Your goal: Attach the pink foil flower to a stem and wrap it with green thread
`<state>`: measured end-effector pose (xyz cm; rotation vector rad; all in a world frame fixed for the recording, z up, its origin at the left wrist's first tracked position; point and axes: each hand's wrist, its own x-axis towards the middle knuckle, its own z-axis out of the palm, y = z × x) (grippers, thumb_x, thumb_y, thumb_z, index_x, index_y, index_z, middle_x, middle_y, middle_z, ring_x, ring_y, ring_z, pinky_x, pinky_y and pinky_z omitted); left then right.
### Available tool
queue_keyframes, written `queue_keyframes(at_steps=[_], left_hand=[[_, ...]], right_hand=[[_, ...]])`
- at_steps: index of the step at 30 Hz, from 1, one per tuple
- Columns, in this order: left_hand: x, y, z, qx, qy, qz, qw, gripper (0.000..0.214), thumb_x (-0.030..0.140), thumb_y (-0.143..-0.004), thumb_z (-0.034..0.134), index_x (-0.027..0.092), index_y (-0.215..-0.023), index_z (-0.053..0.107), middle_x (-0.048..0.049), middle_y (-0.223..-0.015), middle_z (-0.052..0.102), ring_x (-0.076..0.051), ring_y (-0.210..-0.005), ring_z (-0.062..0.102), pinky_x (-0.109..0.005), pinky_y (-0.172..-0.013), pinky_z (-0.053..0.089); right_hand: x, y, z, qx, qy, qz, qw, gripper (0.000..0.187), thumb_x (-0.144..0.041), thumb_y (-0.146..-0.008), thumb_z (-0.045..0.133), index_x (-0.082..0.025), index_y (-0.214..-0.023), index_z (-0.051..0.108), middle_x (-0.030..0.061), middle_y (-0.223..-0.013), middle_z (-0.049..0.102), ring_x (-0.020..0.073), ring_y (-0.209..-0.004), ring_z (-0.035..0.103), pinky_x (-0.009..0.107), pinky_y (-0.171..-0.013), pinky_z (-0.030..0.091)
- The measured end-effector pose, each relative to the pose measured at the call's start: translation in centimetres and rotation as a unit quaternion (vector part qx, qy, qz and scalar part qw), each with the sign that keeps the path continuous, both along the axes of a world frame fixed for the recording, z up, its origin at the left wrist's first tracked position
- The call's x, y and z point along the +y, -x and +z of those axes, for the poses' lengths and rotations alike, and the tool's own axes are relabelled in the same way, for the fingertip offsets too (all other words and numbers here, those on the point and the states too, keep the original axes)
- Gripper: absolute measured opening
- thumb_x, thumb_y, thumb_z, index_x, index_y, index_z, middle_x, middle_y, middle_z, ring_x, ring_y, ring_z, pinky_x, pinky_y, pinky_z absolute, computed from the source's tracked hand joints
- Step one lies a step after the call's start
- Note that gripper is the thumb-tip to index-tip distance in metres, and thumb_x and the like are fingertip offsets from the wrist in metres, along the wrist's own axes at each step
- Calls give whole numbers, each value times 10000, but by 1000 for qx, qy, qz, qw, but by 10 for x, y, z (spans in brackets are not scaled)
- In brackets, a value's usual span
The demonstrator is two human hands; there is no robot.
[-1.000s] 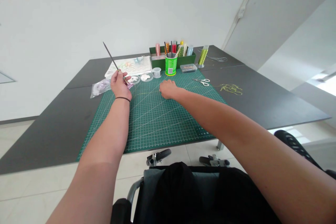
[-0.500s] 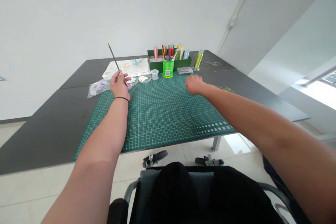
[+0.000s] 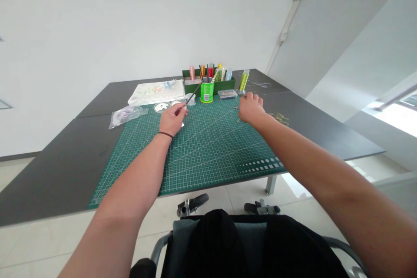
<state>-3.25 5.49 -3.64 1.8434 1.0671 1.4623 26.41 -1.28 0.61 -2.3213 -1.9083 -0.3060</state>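
A thin dark stick with a pointed end is pinched in my left hand, slanting up to the right toward the green can. A small white piece shows just below those fingers; whether they hold it is unclear. My right hand is closed with curled fingers, low over the right side of the green cutting mat. Beside it a thin metallic tip pokes out to the left. What the right fingers hold is hidden.
Behind the can stands a green box with colourful thread spools. A yellow-green spool, a flat clear case and tangled green thread are to the right. Leftward lie a white pad, round dishes and a plastic bag.
My left hand has moved right with the stick, which now leans rightward toward the can. My right hand has shifted slightly right, and a metallic tip now shows beside it.
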Motion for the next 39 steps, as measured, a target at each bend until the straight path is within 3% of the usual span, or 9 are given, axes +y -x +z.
queue_keyframes(at_steps=[3,5,10,13,15,22,30,35,39], left_hand=[[-3,-2,-4,45,-56,24,997,197,300,-883,675,226,-1027,786,-30,-814,784,-184,-730,743,-324,-747,573],[-6,-3,-6,68,-76,41,994,213,331,-902,663,233,-1043,789,-26,-804,785,-189,-741,741,-321,-742,564],[-17,-8,-7,119,-110,44,986,248,376,-933,647,241,-1087,788,-44,-938,808,-195,-851,744,-315,-800,566],[-23,-13,-7,131,-139,44,981,254,401,-943,641,244,-1074,793,-52,-1017,809,-198,-903,747,-327,-849,576],[-26,-16,-8,135,-156,38,978,266,406,-961,619,244,-1088,787,-58,-1045,810,-201,-927,752,-343,-867,579],[-31,-25,-13,155,-149,45,976,283,415,-973,600,236,-1104,776,-66,-1048,813,-202,-919,763,-346,-858,591],[-34,-29,-11,128,-133,53,981,216,358,-945,642,246,-1065,783,-35,-953,816,-177,-812,758,-322,-794,602],[-35,-30,-7,98,-90,29,991,208,347,-948,641,238,-1073,766,-17,-845,800,-162,-735,750,-309,-750,602],[-35,-31,-6,93,-91,5,991,189,327,-943,646,232,-1056,764,-12,-807,790,-161,-726,748,-306,-735,598]], right_hand=[[-7,47,5,68,-156,86,982,449,-90,-890,452,-58,-1314,595,254,-1495,441,393,-1335,411,570,-1121,289],[-8,77,2,144,-197,150,958,413,-74,-867,444,-118,-1245,603,218,-1459,492,354,-1358,418,543,-1136,299],[4,115,-29,420,-153,281,849,303,-207,-967,395,-180,-1255,488,184,-1372,591,248,-1324,533,464,-1117,406],[12,117,-45,548,-103,313,769,316,-357,-992,467,-185,-1256,442,164,-1253,665,237,-1194,638,459,-1068,466],[14,115,-49,583,-97,314,743,301,-412,-998,483,-195,-1205,451,136,-1175,688,225,-1104,675,448,-1026,499],[6,110,-46,579,-98,304,750,184,-404,-1017,411,-230,-1009,472,21,-876,676,187,-832,672,400,-872,526],[6,110,-54,655,-58,298,692,172,-419,-983,444,-258,-935,481,-64,-649,519,143,-566,511,292,-564,439],[5,105,-49,610,-104,275,736,161,-389,-961,502,-251,-884,534,-19,-743,600,159,-664,544,310,-612,435],[4,103,-43,617,-91,292,726,139,-365,-927,552,-233,-884,559,5,-801,672,171,-718,599,338,-687,467]])
